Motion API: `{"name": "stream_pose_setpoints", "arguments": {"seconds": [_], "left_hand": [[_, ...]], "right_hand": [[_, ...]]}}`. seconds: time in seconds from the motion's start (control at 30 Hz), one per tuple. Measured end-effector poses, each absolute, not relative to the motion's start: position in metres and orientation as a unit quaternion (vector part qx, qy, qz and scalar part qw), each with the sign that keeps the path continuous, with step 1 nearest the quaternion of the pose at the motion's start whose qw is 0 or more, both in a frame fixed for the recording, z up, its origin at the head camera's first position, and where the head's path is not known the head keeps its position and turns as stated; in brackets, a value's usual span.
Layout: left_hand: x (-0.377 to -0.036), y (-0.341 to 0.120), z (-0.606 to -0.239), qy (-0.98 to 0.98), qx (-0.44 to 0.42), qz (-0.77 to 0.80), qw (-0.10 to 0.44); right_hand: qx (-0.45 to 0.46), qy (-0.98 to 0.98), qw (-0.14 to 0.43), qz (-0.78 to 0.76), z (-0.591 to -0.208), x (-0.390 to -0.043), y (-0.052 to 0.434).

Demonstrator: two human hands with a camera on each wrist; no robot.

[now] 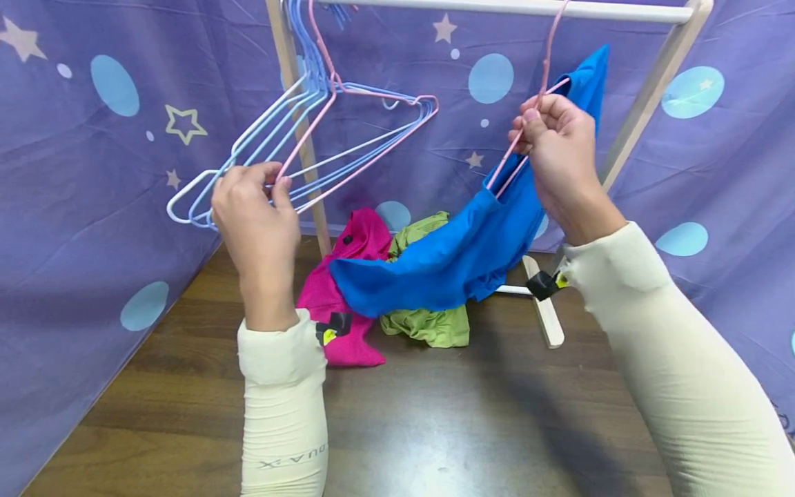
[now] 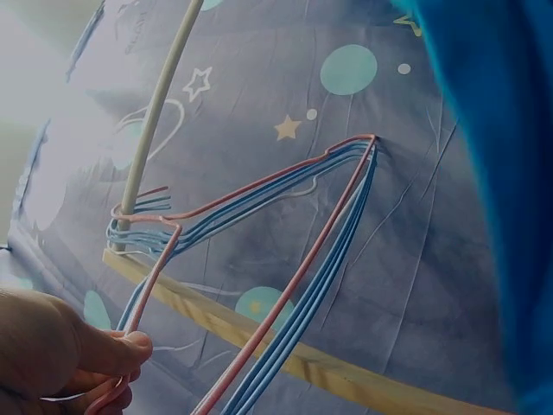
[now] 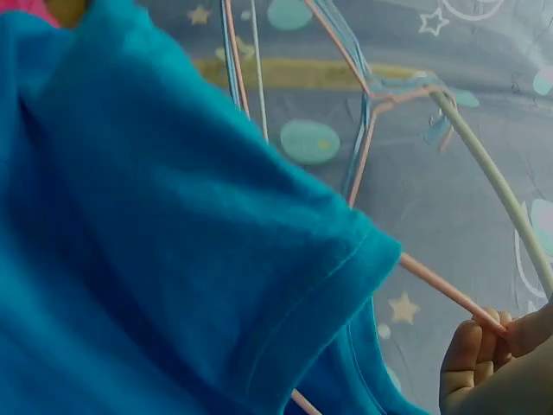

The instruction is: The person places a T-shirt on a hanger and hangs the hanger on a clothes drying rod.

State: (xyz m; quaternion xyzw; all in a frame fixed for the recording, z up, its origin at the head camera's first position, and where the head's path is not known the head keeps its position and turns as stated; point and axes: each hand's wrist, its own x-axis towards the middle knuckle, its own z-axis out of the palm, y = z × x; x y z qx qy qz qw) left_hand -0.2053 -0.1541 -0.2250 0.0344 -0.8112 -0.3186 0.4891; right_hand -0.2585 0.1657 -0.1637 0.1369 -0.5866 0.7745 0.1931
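A bunch of wire hangers [image 1: 348,131] in white, blue and pink hangs from the white rail [image 1: 497,7] at its left end. My left hand [image 1: 273,183] grips their lower left part; in the left wrist view its fingers [image 2: 121,350] pinch the pink wire of the hangers [image 2: 285,225]. My right hand [image 1: 528,121] pinches the shoulder of a separate pink hanger [image 1: 546,55] hooked over the rail. A blue shirt [image 1: 472,248] is draped on it and sags to the table. In the right wrist view the blue shirt [image 3: 173,242] fills most of the frame, beside the pink hanger [image 3: 441,290].
A magenta garment [image 1: 354,276] and a green garment [image 1: 428,324] lie crumpled on the dark wooden table [image 1: 466,414] under the rack. Wooden posts [image 1: 652,90] and a foot [image 1: 543,310] carry the rail. Purple star-patterned cloth [image 1: 93,172] hangs behind and at both sides.
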Motion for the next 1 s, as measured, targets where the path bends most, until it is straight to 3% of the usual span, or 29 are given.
{"name": "stream_pose_setpoints", "arguments": {"seconds": [0.33,0.6,1.0], "left_hand": [[-0.202,-0.152,-0.224,-0.81,0.031,-0.325,0.487],[-0.199,-0.152,-0.222,-0.811,0.026,-0.331,0.481],[-0.198,-0.153,-0.222,-0.813,0.025,-0.33,0.48]], "right_hand": [[0.117,-0.659,0.172,0.722,-0.131,-0.258,0.215],[0.094,-0.842,0.176,0.501,-0.115,-0.25,0.259],[0.033,-0.937,0.278,0.209,-0.104,-0.239,0.278]]}}
